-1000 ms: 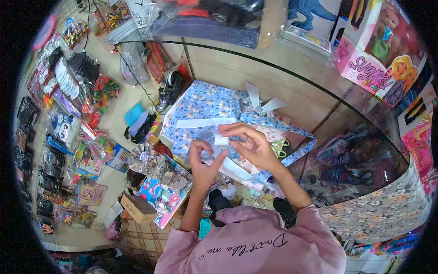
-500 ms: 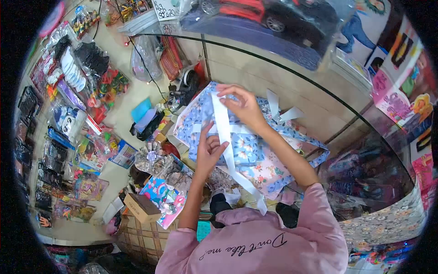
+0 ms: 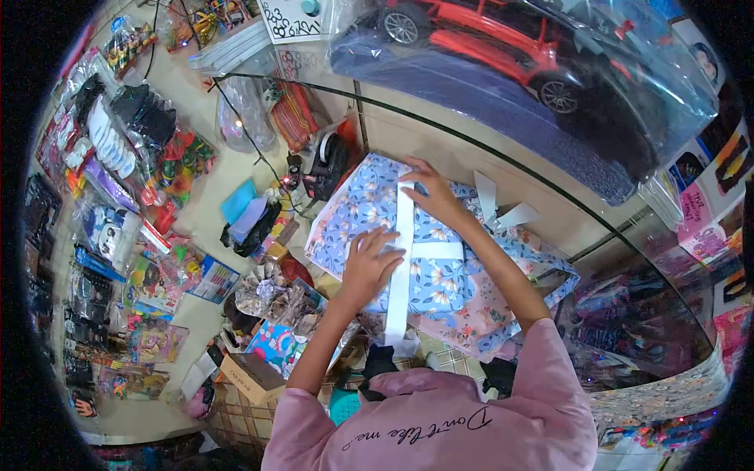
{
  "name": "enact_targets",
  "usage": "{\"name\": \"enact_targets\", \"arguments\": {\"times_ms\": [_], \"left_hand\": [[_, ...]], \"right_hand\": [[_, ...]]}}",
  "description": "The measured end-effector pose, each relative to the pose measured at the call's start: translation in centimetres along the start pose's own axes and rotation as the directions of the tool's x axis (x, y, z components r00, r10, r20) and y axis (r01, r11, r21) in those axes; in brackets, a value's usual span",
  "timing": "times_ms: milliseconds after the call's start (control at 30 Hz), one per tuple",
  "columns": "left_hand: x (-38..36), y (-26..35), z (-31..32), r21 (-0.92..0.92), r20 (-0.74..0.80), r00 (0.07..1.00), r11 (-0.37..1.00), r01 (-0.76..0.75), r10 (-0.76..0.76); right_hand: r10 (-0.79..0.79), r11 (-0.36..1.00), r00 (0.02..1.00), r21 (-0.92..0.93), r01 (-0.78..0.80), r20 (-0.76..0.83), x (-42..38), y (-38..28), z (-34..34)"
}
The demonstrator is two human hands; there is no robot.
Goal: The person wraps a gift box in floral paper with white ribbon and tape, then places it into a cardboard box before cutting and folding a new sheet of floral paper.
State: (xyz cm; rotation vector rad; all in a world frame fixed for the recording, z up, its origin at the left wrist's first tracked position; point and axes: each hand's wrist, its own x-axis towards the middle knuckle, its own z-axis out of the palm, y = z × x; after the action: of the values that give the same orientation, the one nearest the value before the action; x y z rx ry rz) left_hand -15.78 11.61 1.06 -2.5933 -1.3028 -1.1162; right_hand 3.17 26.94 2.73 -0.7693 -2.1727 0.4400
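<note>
head | blue floral parcel (image 3: 441, 286) before you, beneath both hands | your left hand (image 3: 366, 268) spread, fingertips at white ribbon (image 3: 399, 292), seemingly keeping it flat | your right hand (image 3: 432, 194) at far end, likely steadying; pinch: can't tell

Big cream surface (image 3: 203, 318) on L, wall or counter unclear, dotted w/ pkts (image 3: 157, 343). Dark wire (image 3: 260, 154) hangs near its upper R side. Cream back panel (image 3: 440, 145) ahead, dark seam (image 3: 362, 122) running up it. Glass case (image 3: 636, 294) on R, dim inside; grey floral cloth (image 3: 667, 406) below. Flr (image 3: 236, 408) tan w/ brown lines. Light brighter up top, lower corners dk.
</note>
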Motion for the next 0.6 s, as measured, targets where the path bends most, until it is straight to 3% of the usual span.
{"name": "enact_targets", "arguments": {"times_ms": [67, 167, 267, 400, 600], "left_hand": [[-0.5, 0.7, 0.0, -0.028, 0.042, 0.998, 0.999, 0.038, -0.037], [-1.0, 1.4, -0.4, -0.036, 0.083, 0.994, 0.996, 0.077, -0.074], [-1.4, 2.0, -0.6, -0.049, 0.107, 0.988, 0.992, 0.116, -0.11], [-1.5, 2.5, -0.8, -0.023, 0.123, 0.982, 0.989, 0.145, -0.141], [-1.4, 2.9, -1.2, -0.01, 0.12, 0.983, 0.99, 0.138, -0.136]], "right_hand": [[-0.032, 0.997, 0.999, -0.068, 0.035, 0.042, -0.4, -0.1, 0.0], [0.039, 0.992, 0.999, -0.118, -0.04, -0.013, -2.1, -2.5, -0.1], [0.245, 0.968, 0.939, -0.119, -0.222, 0.24, -3.5, -5.5, -1.3], [0.192, 0.965, 0.966, -0.214, -0.154, 0.173, -5.2, -4.5, 0.0], [0.284, 0.95, 0.947, -0.177, -0.257, 0.151, -4.0, -3.1, 0.2]]}}
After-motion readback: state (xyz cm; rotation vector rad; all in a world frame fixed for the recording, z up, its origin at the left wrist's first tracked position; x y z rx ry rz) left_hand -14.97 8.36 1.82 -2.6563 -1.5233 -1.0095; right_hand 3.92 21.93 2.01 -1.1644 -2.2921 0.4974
